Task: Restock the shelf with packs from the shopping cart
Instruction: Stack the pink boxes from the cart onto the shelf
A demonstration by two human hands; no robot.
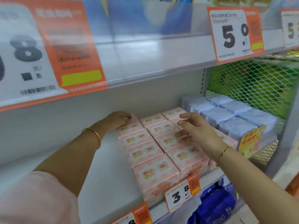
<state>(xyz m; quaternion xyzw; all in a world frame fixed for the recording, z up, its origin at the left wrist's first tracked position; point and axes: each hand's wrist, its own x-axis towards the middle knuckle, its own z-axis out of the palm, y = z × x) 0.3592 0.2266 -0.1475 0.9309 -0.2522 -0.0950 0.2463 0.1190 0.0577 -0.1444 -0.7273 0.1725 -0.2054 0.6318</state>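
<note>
- Pink sleeve (40,199) fills the lower left corner; the shopping cart is out of view.
- Low centre, a price tag (182,194) clips the shelf (113,167) edge, with dark blue bags (215,206) beneath.
- Pink packs (148,152) sit mid-frame in tight rows, likely squared up so more fit on the bare left stretch.
- Right hand (199,131) hovers over the rows, fingers spread and holding nothing, probably ready to steady them.
- Left hand (119,118) curls its fingers over the rear pack (133,117), apparently seating it deep.
- Lilac packs (226,113) stand just right, before green mesh (252,88).
</note>
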